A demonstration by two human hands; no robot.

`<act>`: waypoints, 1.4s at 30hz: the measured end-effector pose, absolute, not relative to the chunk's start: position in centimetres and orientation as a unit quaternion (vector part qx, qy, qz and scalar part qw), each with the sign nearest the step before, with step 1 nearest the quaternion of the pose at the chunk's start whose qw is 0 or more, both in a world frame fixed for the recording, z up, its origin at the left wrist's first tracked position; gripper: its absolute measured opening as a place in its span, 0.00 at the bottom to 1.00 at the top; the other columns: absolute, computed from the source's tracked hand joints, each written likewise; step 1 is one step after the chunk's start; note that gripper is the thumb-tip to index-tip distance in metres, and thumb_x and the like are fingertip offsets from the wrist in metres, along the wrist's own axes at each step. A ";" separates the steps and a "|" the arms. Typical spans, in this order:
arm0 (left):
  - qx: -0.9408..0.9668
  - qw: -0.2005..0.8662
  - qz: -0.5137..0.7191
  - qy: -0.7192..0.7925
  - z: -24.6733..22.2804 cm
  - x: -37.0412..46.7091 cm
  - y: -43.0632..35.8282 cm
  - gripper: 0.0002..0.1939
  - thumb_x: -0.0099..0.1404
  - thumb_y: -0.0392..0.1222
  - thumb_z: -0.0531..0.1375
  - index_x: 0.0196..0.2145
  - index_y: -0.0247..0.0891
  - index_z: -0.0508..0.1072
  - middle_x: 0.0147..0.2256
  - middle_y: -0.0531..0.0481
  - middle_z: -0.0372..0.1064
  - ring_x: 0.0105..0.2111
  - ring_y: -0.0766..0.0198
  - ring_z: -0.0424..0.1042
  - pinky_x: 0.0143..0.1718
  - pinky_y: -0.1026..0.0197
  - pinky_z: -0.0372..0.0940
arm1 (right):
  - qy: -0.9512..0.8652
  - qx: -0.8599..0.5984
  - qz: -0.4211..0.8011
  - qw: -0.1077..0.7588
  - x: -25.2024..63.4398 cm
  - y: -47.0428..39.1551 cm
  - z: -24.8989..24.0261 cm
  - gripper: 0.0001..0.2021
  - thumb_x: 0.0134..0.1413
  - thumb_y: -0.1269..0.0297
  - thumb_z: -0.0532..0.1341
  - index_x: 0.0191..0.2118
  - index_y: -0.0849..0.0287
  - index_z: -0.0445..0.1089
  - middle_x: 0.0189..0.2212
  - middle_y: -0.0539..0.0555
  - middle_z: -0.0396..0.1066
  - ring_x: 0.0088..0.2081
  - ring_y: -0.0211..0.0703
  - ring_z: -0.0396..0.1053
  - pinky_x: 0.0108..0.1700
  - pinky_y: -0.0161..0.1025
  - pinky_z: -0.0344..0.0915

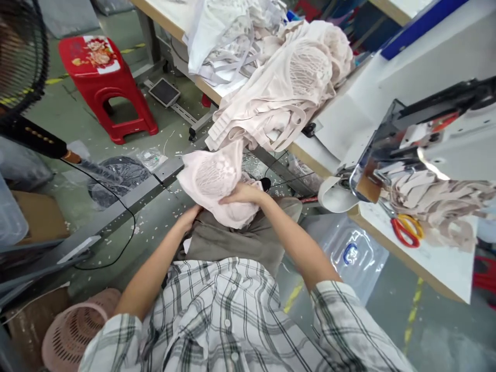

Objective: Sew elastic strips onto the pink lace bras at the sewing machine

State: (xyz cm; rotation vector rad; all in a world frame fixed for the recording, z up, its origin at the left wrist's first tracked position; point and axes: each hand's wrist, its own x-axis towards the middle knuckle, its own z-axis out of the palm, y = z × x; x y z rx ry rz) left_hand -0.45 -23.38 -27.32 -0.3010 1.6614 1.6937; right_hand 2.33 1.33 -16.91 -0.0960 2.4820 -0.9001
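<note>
A pale pink bra [217, 175] with lace-patterned cups lies over my lap. My right hand [244, 194] grips it near the middle, thumb on top and the other fingers mostly hidden by the fabric. Beside the bra's lower left edge is my left hand [189, 218]; its fingers go out of sight under the cloth, so their hold cannot be made out. Just beyond, a pile of similar pale pink bras [287, 88] rests on the table edge, its straps hanging down close to the one in my hand.
White bras [225, 36] are heaped farther back. At right stands a sewing machine [372, 175] with fabric strips and red-and-yellow scissors [405, 230] beside it. A red stool [108, 88], a fan [19, 57] and a pink basket [77, 330] are on the left.
</note>
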 end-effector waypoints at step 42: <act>0.265 0.278 0.253 0.888 -11.7 -5.6 -5.4 0.18 0.61 0.44 0.64 0.20 0.41 0.59 0.25 0.47 0.65 0.41 0.52 0.71 0.41 0.60 0.60 | 0.735 0.298 -0.607 -0.041 18.0 5.5 -14.7 0.18 0.56 0.50 0.60 0.47 0.56 0.72 0.44 0.58 0.77 0.45 0.51 0.75 0.49 0.49 0.70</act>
